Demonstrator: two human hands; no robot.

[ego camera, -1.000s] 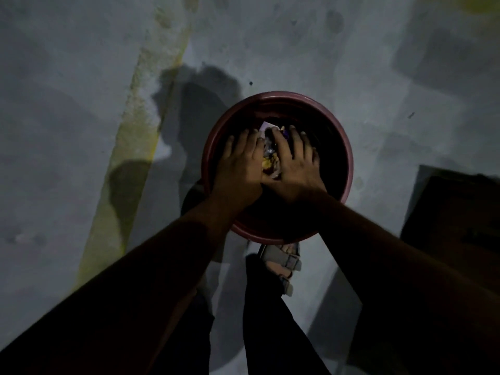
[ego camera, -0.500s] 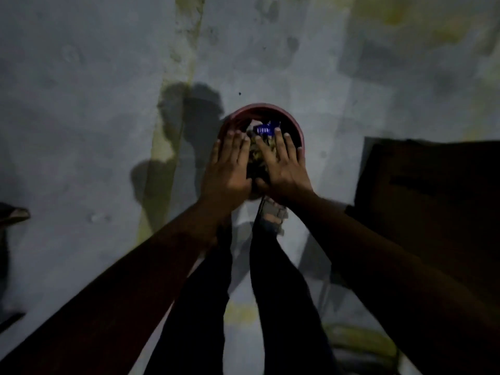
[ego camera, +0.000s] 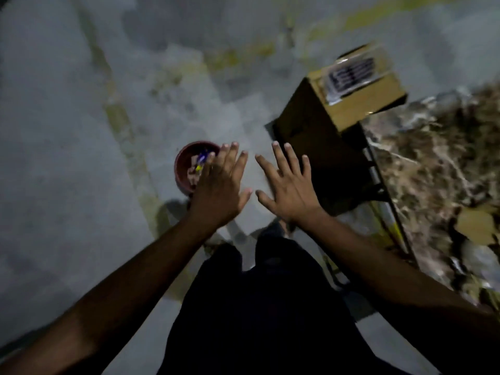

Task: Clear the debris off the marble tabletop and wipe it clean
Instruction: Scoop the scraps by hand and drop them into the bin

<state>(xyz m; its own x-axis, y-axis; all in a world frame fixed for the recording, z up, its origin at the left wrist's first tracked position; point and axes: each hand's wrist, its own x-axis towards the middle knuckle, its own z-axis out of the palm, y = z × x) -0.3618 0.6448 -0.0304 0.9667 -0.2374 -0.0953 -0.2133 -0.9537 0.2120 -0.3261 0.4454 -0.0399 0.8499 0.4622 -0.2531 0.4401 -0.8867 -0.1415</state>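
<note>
A dark red round bin (ego camera: pixel 181 169) stands on the grey floor, with crumpled wrappers (ego camera: pixel 198 163) in blue and yellow inside it. My left hand (ego camera: pixel 219 188) hovers above the bin's right side with straight fingers and holds nothing. My right hand (ego camera: pixel 288 185) is spread flat beside it, over the floor, also empty. The brown veined marble tabletop (ego camera: pixel 438 169) fills the right edge of the view. A torn piece of cardboard (ego camera: pixel 474 226) and pale scraps (ego camera: pixel 481 258) lie on it.
A cardboard box (ego camera: pixel 359 87) with a printed label stands at the table's far end, its dark side facing the hands. The table's metal frame (ego camera: pixel 378 185) runs along its left edge. My dark trouser legs (ego camera: pixel 265 307) fill the lower middle. The floor has yellowish stains.
Both hands have come up out of the bin and spread apart, leaving the wrappers inside. The view has risen and swung right, bringing the box and marble tabletop into sight.
</note>
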